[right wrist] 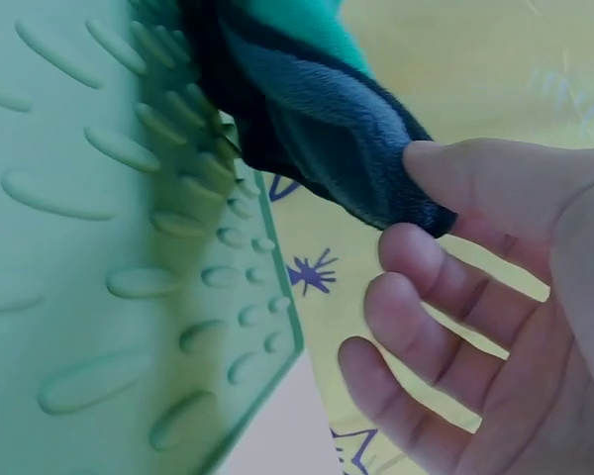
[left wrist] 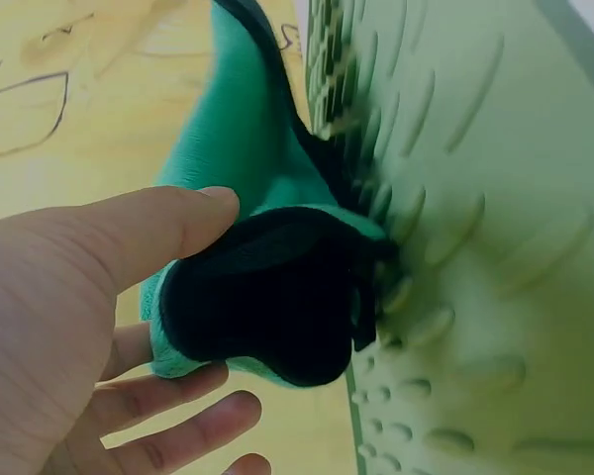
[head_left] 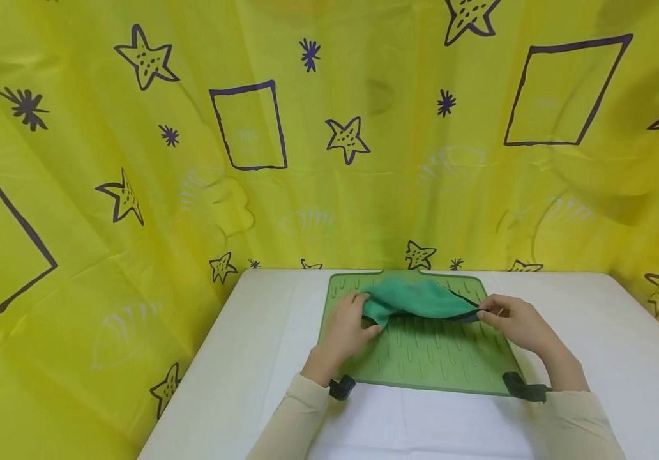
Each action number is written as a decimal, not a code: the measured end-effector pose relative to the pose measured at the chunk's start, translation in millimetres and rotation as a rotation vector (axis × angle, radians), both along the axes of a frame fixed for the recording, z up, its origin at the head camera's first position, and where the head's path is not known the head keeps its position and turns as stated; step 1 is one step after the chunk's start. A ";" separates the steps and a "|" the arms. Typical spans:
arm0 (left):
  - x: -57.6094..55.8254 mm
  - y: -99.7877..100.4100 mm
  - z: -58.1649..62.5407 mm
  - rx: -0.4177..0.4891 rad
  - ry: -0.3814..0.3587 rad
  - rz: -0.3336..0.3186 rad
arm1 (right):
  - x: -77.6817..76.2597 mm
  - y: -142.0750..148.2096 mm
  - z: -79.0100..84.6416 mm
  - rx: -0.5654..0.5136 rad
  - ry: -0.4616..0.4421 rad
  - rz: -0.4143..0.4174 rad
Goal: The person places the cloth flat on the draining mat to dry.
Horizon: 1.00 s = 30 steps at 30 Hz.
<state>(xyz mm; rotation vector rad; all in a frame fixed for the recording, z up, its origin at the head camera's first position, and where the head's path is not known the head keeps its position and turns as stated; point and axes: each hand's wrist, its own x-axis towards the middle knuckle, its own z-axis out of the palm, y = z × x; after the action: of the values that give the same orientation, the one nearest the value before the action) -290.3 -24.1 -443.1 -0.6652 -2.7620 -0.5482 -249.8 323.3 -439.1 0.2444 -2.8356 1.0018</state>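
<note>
Two hands (head_left: 343,327) (head_left: 518,322) hold cloth (head_left: 416,299) hiding part of the mat (head_left: 421,361), curtain (head_left: 387,204) behind.

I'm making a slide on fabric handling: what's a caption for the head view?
A black-edged green cloth held between left grip and right grip over a ridged green mat.

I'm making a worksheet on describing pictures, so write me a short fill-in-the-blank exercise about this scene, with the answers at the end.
1. The green cloth has edging coloured ____.
2. Its blue-grey part is pinched by the person's ____ hand.
3. The ridged green mat lies on a table coloured ____.
4. The yellow backdrop is printed with dark, five-pointed ____.

Missing words: black; right; white; stars.
</note>
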 end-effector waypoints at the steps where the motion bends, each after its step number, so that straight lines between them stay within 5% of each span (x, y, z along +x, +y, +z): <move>1: -1.2 -1.6 0.0 -0.006 0.002 0.006 | 0.2 1.3 0.1 -0.004 0.005 -0.008; 12: -6.0 -4.5 -13.0 -0.095 -0.043 0.048 | 0.9 4.2 -2.0 -0.045 -0.019 -0.028; 22: -2.3 -2.7 -16.5 -0.072 -0.083 0.057 | 0.4 -0.6 -0.3 -0.064 -0.074 -0.017; 30: 7.7 -4.4 -11.5 -0.261 -0.242 0.065 | 0.9 -0.2 -2.4 -0.050 -0.115 -0.002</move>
<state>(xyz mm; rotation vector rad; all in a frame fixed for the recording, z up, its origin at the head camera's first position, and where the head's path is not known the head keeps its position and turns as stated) -282.5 -28.5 -454.7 -0.5942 -3.1051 -0.2717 -248.9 323.1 -441.6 0.1844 -2.9067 1.1200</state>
